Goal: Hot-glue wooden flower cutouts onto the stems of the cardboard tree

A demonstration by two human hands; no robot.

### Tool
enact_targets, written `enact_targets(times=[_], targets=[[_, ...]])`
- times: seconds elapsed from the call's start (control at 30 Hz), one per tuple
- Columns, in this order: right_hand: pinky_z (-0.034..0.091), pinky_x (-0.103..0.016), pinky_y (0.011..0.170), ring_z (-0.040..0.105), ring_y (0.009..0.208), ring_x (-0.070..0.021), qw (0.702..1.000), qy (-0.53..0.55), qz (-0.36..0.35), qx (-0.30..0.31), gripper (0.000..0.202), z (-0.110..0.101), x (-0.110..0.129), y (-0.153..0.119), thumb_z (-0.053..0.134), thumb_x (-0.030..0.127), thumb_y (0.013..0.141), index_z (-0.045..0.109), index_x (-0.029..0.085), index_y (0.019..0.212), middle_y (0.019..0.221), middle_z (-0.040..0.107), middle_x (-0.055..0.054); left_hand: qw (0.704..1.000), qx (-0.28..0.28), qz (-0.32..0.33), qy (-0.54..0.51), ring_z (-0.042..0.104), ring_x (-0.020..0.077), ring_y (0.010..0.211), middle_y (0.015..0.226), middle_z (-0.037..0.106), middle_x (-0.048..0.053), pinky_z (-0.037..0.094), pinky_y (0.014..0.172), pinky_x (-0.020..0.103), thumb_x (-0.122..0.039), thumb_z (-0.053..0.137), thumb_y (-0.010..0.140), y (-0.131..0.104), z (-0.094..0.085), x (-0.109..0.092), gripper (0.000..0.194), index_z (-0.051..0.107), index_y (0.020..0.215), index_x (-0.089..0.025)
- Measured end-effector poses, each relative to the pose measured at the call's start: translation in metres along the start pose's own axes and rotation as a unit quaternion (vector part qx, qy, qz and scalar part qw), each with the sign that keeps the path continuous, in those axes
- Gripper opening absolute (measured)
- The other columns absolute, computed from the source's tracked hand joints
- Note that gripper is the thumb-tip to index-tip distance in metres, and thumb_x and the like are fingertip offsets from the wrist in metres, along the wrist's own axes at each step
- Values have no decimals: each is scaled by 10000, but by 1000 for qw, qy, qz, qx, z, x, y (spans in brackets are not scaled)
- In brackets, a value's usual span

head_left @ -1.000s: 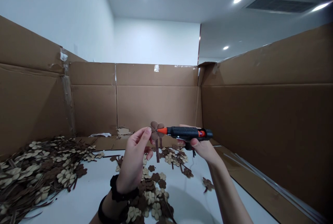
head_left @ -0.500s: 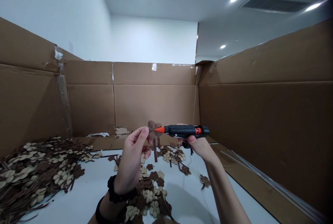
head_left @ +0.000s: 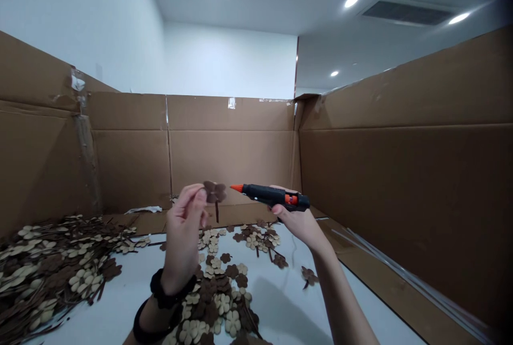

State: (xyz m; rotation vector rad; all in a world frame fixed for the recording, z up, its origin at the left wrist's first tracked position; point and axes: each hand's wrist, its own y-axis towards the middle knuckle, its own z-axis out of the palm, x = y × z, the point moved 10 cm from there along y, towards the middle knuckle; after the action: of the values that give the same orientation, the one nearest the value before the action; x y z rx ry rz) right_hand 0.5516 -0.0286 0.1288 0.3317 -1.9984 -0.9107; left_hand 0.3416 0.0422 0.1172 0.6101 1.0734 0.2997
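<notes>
My left hand (head_left: 185,216) pinches a brown flower piece (head_left: 215,191) by its left petals, and a dark strip hangs down below it. My right hand (head_left: 294,219) grips a black glue gun (head_left: 266,194) with an orange nozzle. The nozzle points left at the flower, with a small gap between them. Under my hands, brown and cream flower pieces (head_left: 222,302) lie in a loose group on the white surface. Part of my right hand's fingers is hidden behind the gun.
A large heap of brown and cream flowers with strips (head_left: 52,270) lies at the left. Cardboard walls (head_left: 232,152) enclose the white table surface (head_left: 280,302) at the back and sides. Clear thin sticks (head_left: 401,270) lie along the right edge.
The nozzle touched or overlapped the flower before and is now apart from it. My left hand has moved left with the flower, which has turned; the gun now tilts, nozzle up.
</notes>
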Motion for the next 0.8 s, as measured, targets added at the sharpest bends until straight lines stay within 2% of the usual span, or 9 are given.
enact_targets(times=[0.07,0.13,0.27,0.37,0.5,0.63,0.8], targets=[[302,-246,497,345,558,-105,1000,16,-2,-12,493,0,3,1,604,667,701,513,184,671,626,425,5,999,-27,22,1,361,51,537,657,480,-26,318,463,140,-419,643,808,6,-12,-4,246,666,851,-179],[341,-246,527,401,589,-111,999,52,1,-5,410,6,6,2,652,584,715,545,188,719,671,478,-2,1000,-12,-10,18,383,53,548,659,514,-21,330,477,135,-425,658,791,9,-12,3,254,673,842,-177],[441,-275,736,555,860,-163,991,131,15,32,249,23,13,1,670,395,778,604,227,950,949,602,-40,988,109,-91,66,511,90,628,700,603,11,436,587,167,-418,660,779,0,18,25,264,699,847,-166],[433,-271,744,559,867,-151,987,151,32,51,168,30,10,-1,641,352,812,630,239,935,955,609,-30,978,157,-109,84,586,132,717,766,654,36,478,678,213,-414,633,794,-9,35,33,273,704,872,-163],[401,-253,680,525,779,-126,982,167,65,58,115,33,-1,-3,650,335,807,636,229,848,861,586,-9,977,149,-103,109,609,144,728,789,678,39,478,665,218,-417,615,801,-8,32,36,272,696,868,-167],[375,-247,651,489,737,-114,983,162,66,47,105,33,-2,-2,642,325,813,638,223,836,831,557,-2,975,157,-85,135,613,133,725,793,688,29,474,663,204,-392,607,809,-5,30,34,238,690,814,-169],[373,-260,646,480,738,-127,982,160,92,28,183,34,-9,-3,675,365,774,585,207,792,821,536,-4,971,167,-87,150,606,130,716,784,687,22,467,651,204,-397,598,815,-6,31,38,244,690,830,-171]])
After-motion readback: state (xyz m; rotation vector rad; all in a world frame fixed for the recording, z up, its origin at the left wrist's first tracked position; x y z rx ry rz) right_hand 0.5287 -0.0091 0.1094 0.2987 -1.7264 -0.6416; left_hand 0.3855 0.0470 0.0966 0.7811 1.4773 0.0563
